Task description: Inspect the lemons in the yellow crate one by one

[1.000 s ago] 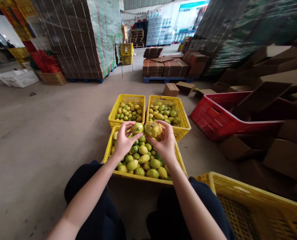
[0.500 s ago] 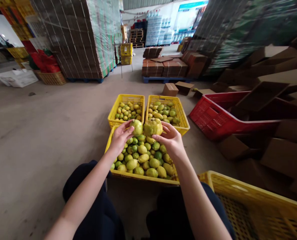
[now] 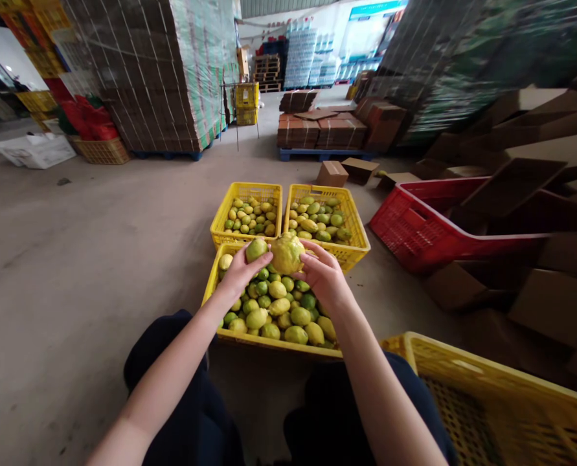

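Above the near yellow crate (image 3: 273, 343), my left hand (image 3: 238, 272) grips a smooth green lemon (image 3: 256, 250). Beside it, my right hand (image 3: 328, 275) holds a bigger, bumpy yellow-green lemon (image 3: 287, 253) between thumb and fingers. The two fruits are side by side, close to my left fingertips; whether those fingers touch the bumpy one I cannot tell. Below them, the near crate is full of green and yellow lemons (image 3: 278, 307). Two more yellow crates stand behind it, the left one (image 3: 215, 226) and the right one (image 3: 361, 243), both with lemons inside.
At my right knee is another yellow crate (image 3: 506, 369). A red crate (image 3: 405, 226) with cardboard boxes (image 3: 550, 291) around it lies to the right. Farther back are flattened cartons on a blue pallet (image 3: 324, 155) and a tall wrapped stack (image 3: 137, 77).
Both fruits have shifted slightly left and turned in my fingers. The bumpy lemon now shows a different side, and my left thumb lies across the front of the smooth one.
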{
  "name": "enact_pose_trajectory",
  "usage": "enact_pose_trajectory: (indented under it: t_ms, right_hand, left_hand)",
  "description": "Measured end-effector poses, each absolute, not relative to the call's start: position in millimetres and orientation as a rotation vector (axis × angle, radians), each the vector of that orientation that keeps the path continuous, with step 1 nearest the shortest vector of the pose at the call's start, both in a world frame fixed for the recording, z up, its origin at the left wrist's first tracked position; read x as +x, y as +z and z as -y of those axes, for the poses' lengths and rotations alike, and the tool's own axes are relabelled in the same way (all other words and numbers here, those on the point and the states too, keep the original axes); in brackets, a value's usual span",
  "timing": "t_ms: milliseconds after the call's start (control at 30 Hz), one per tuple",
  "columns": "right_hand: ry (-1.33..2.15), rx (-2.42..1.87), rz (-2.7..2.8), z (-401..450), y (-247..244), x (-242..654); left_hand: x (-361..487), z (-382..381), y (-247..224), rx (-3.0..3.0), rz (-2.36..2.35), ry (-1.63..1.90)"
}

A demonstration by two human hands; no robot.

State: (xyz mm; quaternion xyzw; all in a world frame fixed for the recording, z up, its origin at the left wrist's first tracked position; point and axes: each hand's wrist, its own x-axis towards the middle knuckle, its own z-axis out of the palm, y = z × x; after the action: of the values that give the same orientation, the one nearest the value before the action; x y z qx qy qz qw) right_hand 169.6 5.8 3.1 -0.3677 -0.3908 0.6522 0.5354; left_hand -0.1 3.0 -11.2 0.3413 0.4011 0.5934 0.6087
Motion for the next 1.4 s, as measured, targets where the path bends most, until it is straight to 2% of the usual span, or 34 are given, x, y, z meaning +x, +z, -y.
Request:
enact_pose_trajectory:
  t_ms: [533, 867, 1400]
  right_hand:
    - [1.574, -0.921, 0.905, -2.3, 1.5, 161.0]
    - [1.568, -0.931, 0.850, -8.8, -2.1, 163.1]
    - [1.773, -0.838, 0.606, -14.5, -3.0, 170.5]
  left_hand:
    - [9.0, -5.3, -8.9, 0.794, -0.729, 1.381]
    - [2.7, -7.6, -11.4, 0.630, -0.817, 1.415]
    - [-0.8, -7.6, -0.6, 0.450, -0.857, 1.377]
